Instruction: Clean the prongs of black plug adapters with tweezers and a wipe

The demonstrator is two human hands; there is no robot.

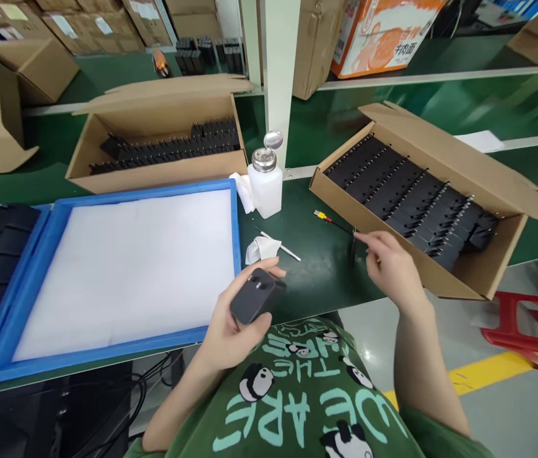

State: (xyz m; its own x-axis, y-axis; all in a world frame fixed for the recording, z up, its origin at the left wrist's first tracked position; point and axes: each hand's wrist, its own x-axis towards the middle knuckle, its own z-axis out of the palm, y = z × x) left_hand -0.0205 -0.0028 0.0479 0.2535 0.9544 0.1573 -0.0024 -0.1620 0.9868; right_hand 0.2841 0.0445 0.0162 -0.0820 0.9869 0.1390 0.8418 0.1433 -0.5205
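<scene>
Head view. Nearest the camera is the person's green printed shirt [297,394]. Just above it, the left hand [228,334] holds a black adapter [255,299]. The grip is closed round the adapter's body, thumb on top, and the adapter is clear of the desk [316,273], over its near edge.

The right hand [390,264] is out to the right, at the dark end of a slim tool [332,221] with a yellow-and-red tip, which lies on the desk. Thumb and forefinger are drawn together there. It cannot be told whether that grip has closed on the tool or only touches it.

Judgement: the step in hand is fetching the tool while the adapter is held ready. The next move calls for a firm pinch on the thin shaft before the tool is brought across to the adapter, which is well apart from it.

Also noted:
- a blue tray [106,194] lined with white, at the left
- a dispenser bottle [265,187] behind
- a cardboard box [445,270] of black parts, just beside the right hand
</scene>
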